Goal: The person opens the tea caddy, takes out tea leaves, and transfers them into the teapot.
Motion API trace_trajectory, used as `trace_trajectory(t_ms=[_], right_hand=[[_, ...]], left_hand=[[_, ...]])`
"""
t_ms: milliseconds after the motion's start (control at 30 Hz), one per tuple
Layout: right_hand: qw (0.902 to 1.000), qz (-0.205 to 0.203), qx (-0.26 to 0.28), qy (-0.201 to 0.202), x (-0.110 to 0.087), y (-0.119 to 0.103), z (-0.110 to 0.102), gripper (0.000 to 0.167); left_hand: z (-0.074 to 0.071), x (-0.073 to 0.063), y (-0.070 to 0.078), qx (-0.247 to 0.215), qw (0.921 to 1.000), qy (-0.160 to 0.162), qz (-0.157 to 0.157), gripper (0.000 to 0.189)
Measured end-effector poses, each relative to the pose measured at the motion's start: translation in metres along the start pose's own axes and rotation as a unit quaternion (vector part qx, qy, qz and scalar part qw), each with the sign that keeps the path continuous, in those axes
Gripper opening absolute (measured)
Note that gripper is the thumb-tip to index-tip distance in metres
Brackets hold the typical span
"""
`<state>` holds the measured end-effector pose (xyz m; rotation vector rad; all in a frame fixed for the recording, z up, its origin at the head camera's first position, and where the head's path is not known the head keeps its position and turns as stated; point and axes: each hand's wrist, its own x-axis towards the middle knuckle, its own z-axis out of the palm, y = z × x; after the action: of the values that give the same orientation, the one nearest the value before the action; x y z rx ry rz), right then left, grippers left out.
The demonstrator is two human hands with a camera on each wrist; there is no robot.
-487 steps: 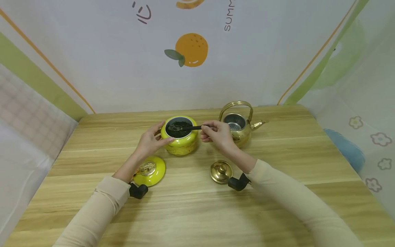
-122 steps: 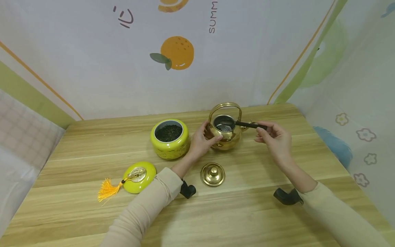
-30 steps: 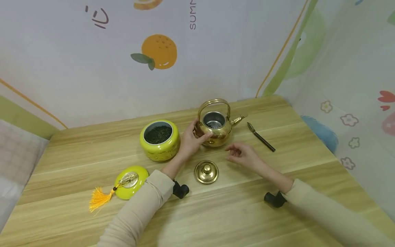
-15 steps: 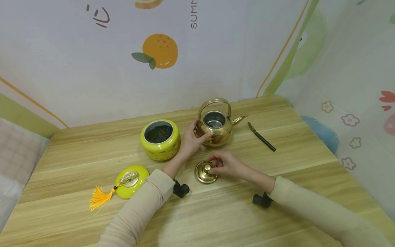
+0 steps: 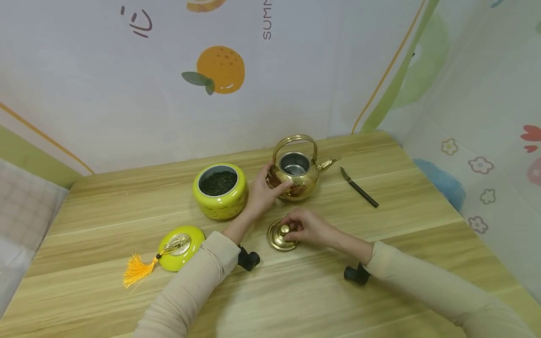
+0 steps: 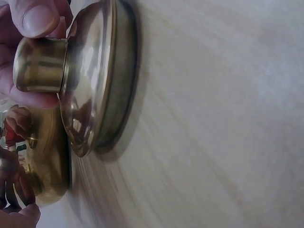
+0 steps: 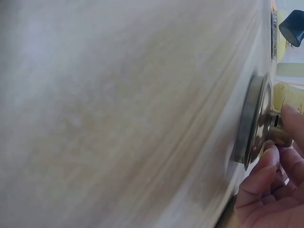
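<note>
My left hand [image 5: 261,193] grips the left side of a shiny brass teapot [image 5: 303,187], thumb on its near side. The teapot's mouth is uncovered and shows a perforated steel strainer [image 5: 295,164]; its tall handle arches over it and the spout points right. In front of the teapot, my right hand [image 5: 312,228] pinches the knob of the round brass teapot lid [image 5: 276,240] between thumb and fingers. The left wrist view shows this lid [image 6: 90,80] from the side, its rim close over the wood. In the right wrist view the fingertips [image 7: 268,154] sit right at the knob.
A yellow jar [image 5: 221,207] of dark tea leaves [image 5: 218,183] stands uncovered left of the teapot. Its yellow lid [image 5: 195,240], with an orange tassel [image 5: 138,271], lies front left by my left sleeve. A dark-handled spoon [image 5: 360,188] lies to the right on the wooden table [image 5: 291,295].
The spoon went from jar to teapot, then onto the table. My left hand moved from jar to teapot. My right hand came left from near the spoon and took the lid's knob.
</note>
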<state>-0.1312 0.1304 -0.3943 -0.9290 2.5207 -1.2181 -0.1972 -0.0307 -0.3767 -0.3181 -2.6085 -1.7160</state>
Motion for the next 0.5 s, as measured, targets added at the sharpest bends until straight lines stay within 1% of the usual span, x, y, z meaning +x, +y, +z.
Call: trace_trajectory(t_ms=[133, 267, 400, 500], right_hand=[[0.9999, 0.005, 0.003, 0.016, -0.003, -0.001, -0.002, 0.024], [0.9989, 0.013, 0.02, 0.039, -0.008, -0.001, -0.006, 0.023], [0.9973, 0.025, 0.035, 0.06, -0.014, -0.003, -0.016, 0.023], [0.9957, 0.04, 0.035, 0.076, -0.019, -0.006, -0.026, 0.022]], left_hand=[[0.0, -0.001, 0.001, -0.004, 1.0, -0.001, 0.003, 0.079], [-0.001, -0.001, 0.0, -0.004, 1.0, -0.001, 0.001, 0.08], [-0.001, -0.001, 0.0, -0.002, 1.0, 0.0, -0.002, 0.08], [-0.001, -0.001, 0.0, 0.0, 1.0, 0.0, 0.002, 0.08]])
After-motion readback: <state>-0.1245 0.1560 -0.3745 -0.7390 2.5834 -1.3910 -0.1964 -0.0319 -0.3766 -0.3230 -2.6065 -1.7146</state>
